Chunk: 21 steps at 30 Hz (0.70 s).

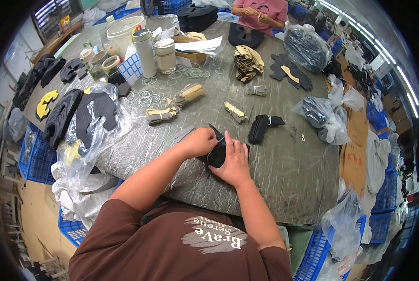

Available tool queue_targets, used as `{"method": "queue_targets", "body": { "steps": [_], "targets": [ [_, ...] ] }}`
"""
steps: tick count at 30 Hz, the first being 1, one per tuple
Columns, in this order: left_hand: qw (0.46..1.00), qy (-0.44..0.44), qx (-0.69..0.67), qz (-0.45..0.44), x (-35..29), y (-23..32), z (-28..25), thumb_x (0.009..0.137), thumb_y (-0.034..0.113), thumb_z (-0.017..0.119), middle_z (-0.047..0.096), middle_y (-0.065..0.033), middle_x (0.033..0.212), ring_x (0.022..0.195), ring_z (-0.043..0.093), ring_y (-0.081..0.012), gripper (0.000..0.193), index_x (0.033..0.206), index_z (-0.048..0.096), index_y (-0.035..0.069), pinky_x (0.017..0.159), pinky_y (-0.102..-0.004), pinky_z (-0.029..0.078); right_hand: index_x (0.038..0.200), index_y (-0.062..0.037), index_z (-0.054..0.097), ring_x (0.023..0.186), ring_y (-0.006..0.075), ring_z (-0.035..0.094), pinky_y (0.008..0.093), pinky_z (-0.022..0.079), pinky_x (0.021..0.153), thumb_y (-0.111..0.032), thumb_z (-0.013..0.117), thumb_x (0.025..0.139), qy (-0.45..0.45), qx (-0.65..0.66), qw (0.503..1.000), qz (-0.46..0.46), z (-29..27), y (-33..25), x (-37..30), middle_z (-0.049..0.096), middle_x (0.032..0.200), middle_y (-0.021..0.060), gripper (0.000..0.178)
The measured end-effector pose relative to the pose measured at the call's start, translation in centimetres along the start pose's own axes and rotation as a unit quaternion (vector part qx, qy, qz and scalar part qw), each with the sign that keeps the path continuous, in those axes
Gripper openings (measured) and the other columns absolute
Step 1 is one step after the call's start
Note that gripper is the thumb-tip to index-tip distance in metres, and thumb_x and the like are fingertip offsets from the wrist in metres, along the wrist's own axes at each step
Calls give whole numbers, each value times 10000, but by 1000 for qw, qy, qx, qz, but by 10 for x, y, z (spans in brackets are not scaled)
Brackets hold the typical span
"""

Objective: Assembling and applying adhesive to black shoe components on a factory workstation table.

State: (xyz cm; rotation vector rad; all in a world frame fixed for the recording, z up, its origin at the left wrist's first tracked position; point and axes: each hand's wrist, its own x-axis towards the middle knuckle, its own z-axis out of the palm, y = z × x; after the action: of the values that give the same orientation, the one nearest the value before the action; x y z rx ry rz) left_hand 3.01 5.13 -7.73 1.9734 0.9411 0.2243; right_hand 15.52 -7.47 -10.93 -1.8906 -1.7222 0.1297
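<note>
At the near middle of the table, my right hand (233,161) is wrapped over a bundle of black flat pieces (214,157), its thumb along the near side. My left hand (202,142) is closed in a fist at the bundle's left side; what its fingers pinch is hidden. Just left of it lie some grey strips (183,134). A banded black bundle (261,130) rests to the right of my hands. Beyond them are a small beige bundle (235,112), a beige-and-grey bundle (161,115) and a larger one (188,95), all tied with bands.
Loose rubber bands (148,98) lie at the left, near a white flask (145,54), jars and a white bucket (125,33). Black cut pieces on plastic (94,114) cover the left edge. Bagged black pieces (315,112) sit right. A person in pink (261,11) works across the table.
</note>
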Motion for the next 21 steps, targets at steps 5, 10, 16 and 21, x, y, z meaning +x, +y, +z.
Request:
{"method": "queue_targets", "body": {
  "steps": [5,10,16,21],
  "targets": [
    [994,-45,-94,-26,-3,2,-6,828,161,559,629,-106,719,667,615,-179,190,831,598,-24,613,-325,490,1434,-119,225,1125,322,436,481,285,1016,-270,824,534,12,-23,1000,-17,2,1,-3,429,1150,127,1091],
    [999,-7,44,18,-3,9,-5,833,125,523,627,-91,696,659,611,-178,161,792,602,-10,607,-322,491,1421,-123,264,1105,332,452,462,297,1009,-270,792,557,18,-17,1000,-11,2,-1,-2,443,1142,148,1023],
    [936,-30,-328,-125,-4,-9,-11,848,115,544,574,-55,659,599,572,-174,103,815,567,20,548,-297,454,1433,-126,246,1107,321,455,446,309,1002,-259,796,542,-5,-13,1000,-6,-4,4,0,439,1152,142,1055],
    [936,-156,-286,-129,-11,-38,-30,848,158,617,536,-20,619,524,494,-123,137,797,592,34,480,-262,395,1415,-100,292,1097,325,463,411,345,976,-241,796,520,-124,49,989,-56,-31,15,8,447,1166,155,1037]
  ]
}}
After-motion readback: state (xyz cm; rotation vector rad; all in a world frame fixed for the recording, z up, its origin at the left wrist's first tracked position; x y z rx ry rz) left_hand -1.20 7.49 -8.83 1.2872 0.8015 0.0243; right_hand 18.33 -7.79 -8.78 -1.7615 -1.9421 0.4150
